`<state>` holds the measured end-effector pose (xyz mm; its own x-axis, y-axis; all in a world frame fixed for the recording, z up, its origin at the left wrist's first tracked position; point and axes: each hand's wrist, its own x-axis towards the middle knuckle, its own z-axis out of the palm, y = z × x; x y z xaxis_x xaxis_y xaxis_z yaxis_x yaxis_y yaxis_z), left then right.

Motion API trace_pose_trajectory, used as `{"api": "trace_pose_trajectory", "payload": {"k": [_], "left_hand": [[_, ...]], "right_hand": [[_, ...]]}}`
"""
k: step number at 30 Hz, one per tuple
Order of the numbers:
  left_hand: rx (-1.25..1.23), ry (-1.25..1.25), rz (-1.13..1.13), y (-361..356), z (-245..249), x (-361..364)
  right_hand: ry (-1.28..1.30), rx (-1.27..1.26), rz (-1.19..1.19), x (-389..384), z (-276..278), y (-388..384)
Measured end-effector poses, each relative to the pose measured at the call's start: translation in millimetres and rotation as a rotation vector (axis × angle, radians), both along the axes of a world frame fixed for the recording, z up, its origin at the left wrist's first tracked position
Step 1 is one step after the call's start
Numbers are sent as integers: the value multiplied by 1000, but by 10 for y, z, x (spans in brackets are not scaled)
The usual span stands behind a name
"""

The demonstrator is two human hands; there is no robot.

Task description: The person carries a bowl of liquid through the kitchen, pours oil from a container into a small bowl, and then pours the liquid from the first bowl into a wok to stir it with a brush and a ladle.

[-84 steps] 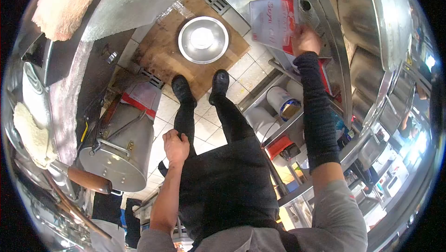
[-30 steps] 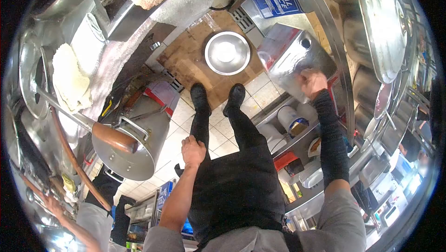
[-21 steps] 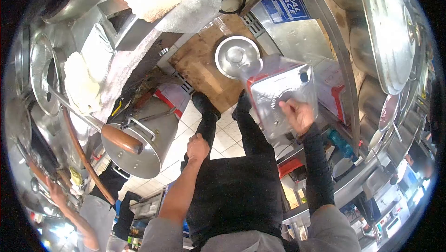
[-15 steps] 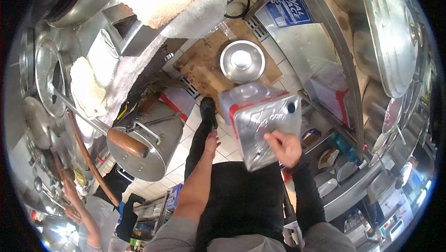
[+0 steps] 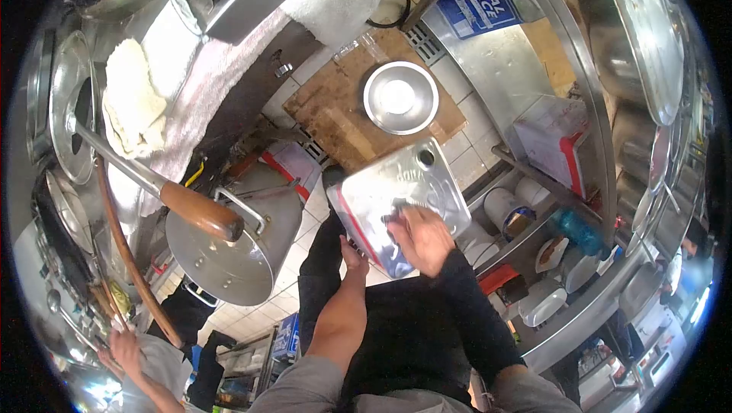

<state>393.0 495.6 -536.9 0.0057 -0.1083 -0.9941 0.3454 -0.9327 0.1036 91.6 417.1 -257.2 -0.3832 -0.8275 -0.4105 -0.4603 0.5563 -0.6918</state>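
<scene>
Tin, square and shiny, now hangs before the person's apron, tilted, its top facing up at the camera; a moment ago it is out by the right-hand shelving. That puts it clear of the shelf and within reach of both hands. The right hand has its fingers curled closed at the middle of the top, seemingly on a handle they mostly hide. The left hand has come up just beside the near left edge; whether its fingers touch, or how far they open, I cannot tell.

Embossed bare metal makes the top, edged by a red band, with a dark round spot near one corner. Beyond lies a smooth, round steel bowl on flat, stained brown cardboard. To the left stands a dull cylindrical pot, past it nubbly towels.
</scene>
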Motion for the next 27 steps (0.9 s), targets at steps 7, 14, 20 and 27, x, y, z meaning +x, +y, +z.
{"api": "trace_pose_trajectory", "payload": {"k": [7,14,20,27], "left_hand": [[114,-114,-89,152,-71,21],[145,-70,-46,364,-103,139],[199,-121,-34,364,69,-48],[191,-102,6,399,113,-164]], "right_hand": [[78,-14,-72,-126,-1351,-114],[25,95,-126,-219,-2394,-55],[-45,192,-114,-368,-2680,-126],[-24,241,-56,-485,-2747,-317]]}}
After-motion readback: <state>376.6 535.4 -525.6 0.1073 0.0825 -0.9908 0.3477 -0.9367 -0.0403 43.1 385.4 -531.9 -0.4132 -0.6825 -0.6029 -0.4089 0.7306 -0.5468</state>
